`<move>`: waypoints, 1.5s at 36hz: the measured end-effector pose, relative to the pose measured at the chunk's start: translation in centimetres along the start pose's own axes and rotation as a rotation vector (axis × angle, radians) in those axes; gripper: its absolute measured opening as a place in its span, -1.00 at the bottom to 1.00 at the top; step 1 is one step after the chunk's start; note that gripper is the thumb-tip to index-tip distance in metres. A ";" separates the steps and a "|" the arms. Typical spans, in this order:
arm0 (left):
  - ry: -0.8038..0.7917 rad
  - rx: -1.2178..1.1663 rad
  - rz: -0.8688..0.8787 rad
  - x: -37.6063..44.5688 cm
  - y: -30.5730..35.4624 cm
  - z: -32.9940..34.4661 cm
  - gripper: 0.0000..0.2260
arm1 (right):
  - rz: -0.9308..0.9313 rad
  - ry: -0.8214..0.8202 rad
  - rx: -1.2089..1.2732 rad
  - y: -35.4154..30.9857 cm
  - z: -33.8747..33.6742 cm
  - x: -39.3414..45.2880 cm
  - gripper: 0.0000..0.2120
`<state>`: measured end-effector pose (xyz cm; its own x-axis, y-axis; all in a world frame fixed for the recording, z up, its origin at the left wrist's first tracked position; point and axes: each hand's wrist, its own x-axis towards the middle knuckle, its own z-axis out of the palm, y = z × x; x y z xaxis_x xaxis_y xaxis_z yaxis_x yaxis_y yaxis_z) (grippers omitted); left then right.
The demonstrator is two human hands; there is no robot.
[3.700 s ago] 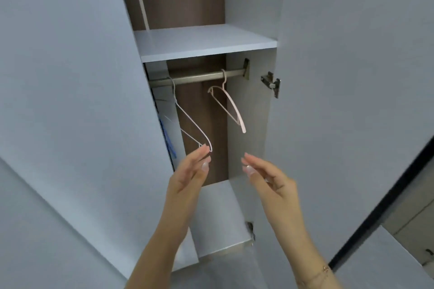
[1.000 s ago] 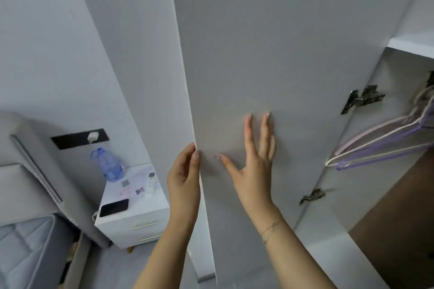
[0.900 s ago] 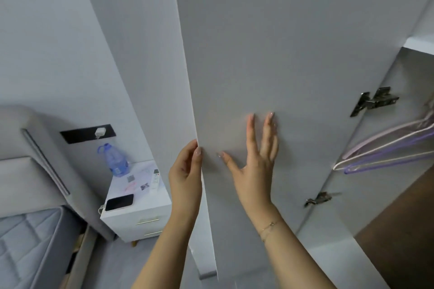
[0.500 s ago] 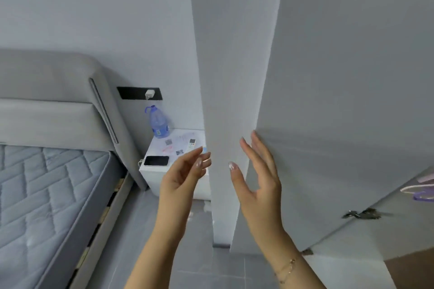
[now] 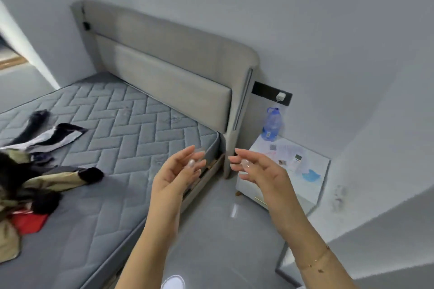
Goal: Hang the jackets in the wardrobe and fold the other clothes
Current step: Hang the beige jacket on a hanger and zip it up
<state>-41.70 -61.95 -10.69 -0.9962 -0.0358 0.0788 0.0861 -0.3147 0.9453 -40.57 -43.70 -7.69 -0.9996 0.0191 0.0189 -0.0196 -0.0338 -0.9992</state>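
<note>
head view: your two hands raised over the floor beside the bed.
left hand: fingers spread loose, holding nothing.
right hand: fingers spread loose, holding nothing.
clothes pile: on the mattress, well left of your left fingers.
nightstand: just beyond your right fingers.
</note>
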 end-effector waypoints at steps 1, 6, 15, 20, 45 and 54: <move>0.032 0.008 0.010 0.4 0.6 -1.9 -0.72 | 0.004 -0.033 0.005 0.2 2.0 0.8 -0.76; 0.237 0.007 0.043 1.4 2.9 -10.9 -0.67 | 0.073 -0.204 0.035 1.8 11.5 4.8 -0.77; 0.573 0.040 0.031 3.5 4.1 -25.1 -0.66 | 0.196 -0.508 0.027 5.8 27.5 12.6 -0.80; 0.702 0.078 0.007 6.7 4.3 -32.4 -0.70 | 0.234 -0.648 0.029 8.2 36.7 18.0 -0.78; 1.231 0.120 -0.142 19.1 8.9 -66.6 -0.81 | 0.442 -1.042 -0.114 17.1 76.1 34.4 -0.79; 1.217 0.392 -0.336 20.8 5.4 -87.6 -0.82 | 0.493 -0.901 -0.189 22.9 89.0 33.2 -0.81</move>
<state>-61.14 -147.51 -31.64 -0.3064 -0.8985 -0.3143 -0.3758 -0.1892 0.9072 -75.89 -132.73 -26.91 -0.5411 -0.7093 -0.4517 0.3197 0.3233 -0.8907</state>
